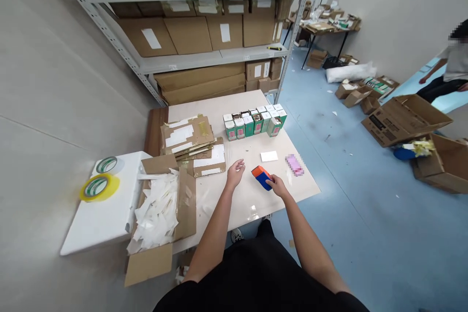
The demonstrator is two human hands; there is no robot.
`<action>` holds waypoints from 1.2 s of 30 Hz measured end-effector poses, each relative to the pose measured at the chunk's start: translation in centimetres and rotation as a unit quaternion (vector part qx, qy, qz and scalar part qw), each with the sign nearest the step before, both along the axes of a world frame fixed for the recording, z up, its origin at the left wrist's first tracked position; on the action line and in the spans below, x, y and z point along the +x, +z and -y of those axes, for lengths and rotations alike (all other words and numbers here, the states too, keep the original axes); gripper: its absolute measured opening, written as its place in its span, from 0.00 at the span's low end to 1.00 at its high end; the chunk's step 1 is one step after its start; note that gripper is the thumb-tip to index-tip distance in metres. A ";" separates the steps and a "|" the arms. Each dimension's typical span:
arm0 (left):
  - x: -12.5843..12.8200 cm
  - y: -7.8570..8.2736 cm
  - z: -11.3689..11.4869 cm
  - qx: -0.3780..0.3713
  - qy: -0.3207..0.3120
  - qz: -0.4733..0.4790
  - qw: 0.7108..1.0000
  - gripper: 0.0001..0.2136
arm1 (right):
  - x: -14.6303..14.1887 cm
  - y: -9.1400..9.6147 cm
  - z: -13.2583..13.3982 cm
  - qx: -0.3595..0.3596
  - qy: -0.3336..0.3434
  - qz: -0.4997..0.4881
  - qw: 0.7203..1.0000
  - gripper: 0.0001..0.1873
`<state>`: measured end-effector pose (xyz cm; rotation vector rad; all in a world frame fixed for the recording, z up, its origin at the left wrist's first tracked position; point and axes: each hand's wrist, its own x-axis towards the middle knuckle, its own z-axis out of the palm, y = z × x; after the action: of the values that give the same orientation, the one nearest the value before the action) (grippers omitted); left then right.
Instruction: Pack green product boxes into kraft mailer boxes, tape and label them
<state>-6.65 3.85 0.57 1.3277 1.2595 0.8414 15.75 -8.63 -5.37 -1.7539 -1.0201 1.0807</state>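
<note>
My right hand (278,186) grips the near end of a blue and orange handheld device (262,177) just above the pale table (252,200). Beside it, my left hand (236,172) hovers over the table with its fingers loosely apart and nothing in it. A white card (269,156) and a pink object (294,165) lie just beyond the device. Farther back stands a row of several small green and white boxes (254,121).
Flattened cardboard pieces (190,142) are stacked at the table's left. An open carton of white paper scraps (159,212) sits beside a white board (102,214) holding two tape rolls (99,186). Metal shelving (204,53) with cartons stands behind. Open boxes (405,118) litter the blue floor; another person (451,70) bends at right.
</note>
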 end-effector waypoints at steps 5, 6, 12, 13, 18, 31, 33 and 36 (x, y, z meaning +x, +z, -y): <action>-1.2 4.0 -2.2 -0.020 -0.073 0.031 0.997 0.20 | -2.7 6.0 -1.1 0.097 0.048 -0.082 0.991 0.21; -1.5 5.1 -2.5 -0.017 -0.099 0.041 0.994 0.21 | -3.0 7.0 -1.4 0.112 0.058 -0.081 0.989 0.21; -3.8 10.6 -2.6 0.049 -0.161 0.059 0.984 0.19 | -4.3 11.0 -2.7 0.160 0.121 -0.046 0.979 0.17; -4.1 11.0 -2.6 0.059 -0.158 0.052 0.984 0.18 | -4.6 11.5 -2.8 0.162 0.130 -0.042 0.977 0.17; -5.0 12.3 -2.9 0.144 -0.096 -0.015 0.985 0.13 | -6.6 12.5 -2.6 0.159 0.155 -0.065 0.973 0.21; -6.1 17.0 -0.1 0.469 -0.077 -0.165 0.865 0.12 | -8.0 10.9 -4.1 0.184 0.024 -0.057 0.981 0.28; -6.6 17.3 1.7 0.495 -0.020 -0.176 0.851 0.20 | -8.6 11.8 -5.0 0.210 -0.004 -0.034 0.977 0.26; -8.1 17.7 3.6 0.497 0.086 -0.143 0.852 0.35 | -9.7 13.5 -5.9 0.242 -0.030 -0.009 0.970 0.23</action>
<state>-14.70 0.26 18.31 2.2391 1.1992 1.5905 6.09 -2.74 8.15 -1.3649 -1.1022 0.7287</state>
